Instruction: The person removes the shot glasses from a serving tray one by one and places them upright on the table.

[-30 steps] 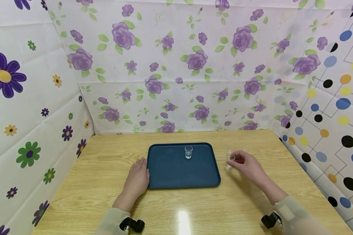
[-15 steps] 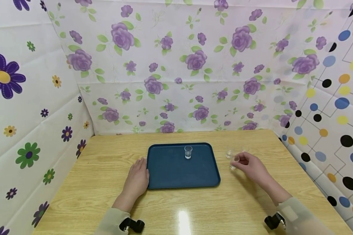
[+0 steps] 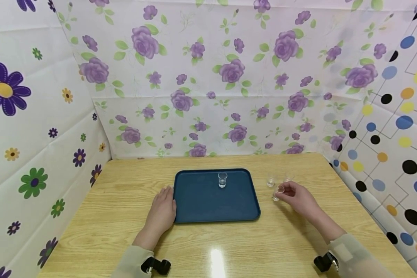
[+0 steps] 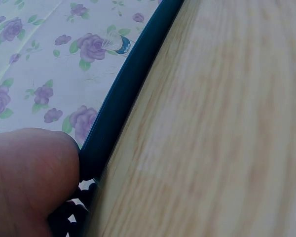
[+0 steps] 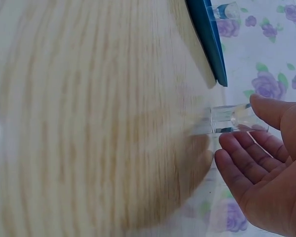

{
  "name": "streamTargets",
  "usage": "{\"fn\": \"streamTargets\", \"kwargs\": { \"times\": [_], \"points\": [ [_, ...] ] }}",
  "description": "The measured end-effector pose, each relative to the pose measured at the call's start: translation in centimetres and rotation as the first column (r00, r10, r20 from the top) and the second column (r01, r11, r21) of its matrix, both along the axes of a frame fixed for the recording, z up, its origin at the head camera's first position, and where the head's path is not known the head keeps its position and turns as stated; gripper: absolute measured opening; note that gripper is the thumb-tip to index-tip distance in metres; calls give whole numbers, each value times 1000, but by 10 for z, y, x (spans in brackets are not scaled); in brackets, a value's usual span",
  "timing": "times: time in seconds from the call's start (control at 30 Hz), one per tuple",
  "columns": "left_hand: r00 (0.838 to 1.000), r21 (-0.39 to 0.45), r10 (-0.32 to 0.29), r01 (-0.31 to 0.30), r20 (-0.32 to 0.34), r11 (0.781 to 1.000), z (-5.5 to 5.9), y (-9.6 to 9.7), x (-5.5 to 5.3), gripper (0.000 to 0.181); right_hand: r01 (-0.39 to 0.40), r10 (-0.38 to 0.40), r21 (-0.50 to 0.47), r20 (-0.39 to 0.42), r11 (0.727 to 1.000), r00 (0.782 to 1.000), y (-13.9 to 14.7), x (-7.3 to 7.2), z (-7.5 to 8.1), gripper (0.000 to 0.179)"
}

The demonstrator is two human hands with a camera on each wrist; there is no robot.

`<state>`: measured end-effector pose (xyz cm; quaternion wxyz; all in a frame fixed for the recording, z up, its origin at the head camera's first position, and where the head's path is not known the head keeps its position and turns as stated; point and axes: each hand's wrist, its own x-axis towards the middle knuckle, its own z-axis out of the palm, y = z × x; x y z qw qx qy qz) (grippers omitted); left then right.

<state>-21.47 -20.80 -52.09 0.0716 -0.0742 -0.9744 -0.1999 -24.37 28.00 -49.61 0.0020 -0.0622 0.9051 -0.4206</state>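
Observation:
A dark blue tray (image 3: 208, 204) lies on the table, bearing one clear shot glass (image 3: 222, 180) that stands upright near its back right. My left hand (image 3: 162, 210) lies flat against the tray's left edge, fingers pointing forward; the left wrist view shows its thumb (image 4: 37, 173) at the rim. Right of the tray, my right hand (image 3: 299, 197) pinches a second clear shot glass (image 5: 232, 119) between thumb and fingers, its base at or very near the tabletop. Just behind that hand stand two more shot glasses, one (image 3: 271, 181) in plain sight and one (image 3: 289, 178) partly hidden.
The wooden table (image 3: 125, 185) reaches back to a flowered cloth wall (image 3: 208, 96). A daisy-print cloth (image 3: 38, 135) hangs on the left and a dotted cloth (image 3: 396, 154) on the right. Both wrists wear small black cameras.
My right hand has shifted slightly right and nearer to me with the pinched shot glass, bringing the glasses behind it into clearer view. My left hand and the tray have stayed in place.

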Motion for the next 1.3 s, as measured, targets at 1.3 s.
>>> {"fn": "streamTargets", "kwargs": {
  "times": [1.3],
  "points": [
    [1000,0,1,-1,9,1000,0,0,-1,51,-105,92,-162,-88,981,992,-66,-11,47,63]
  ]
}}
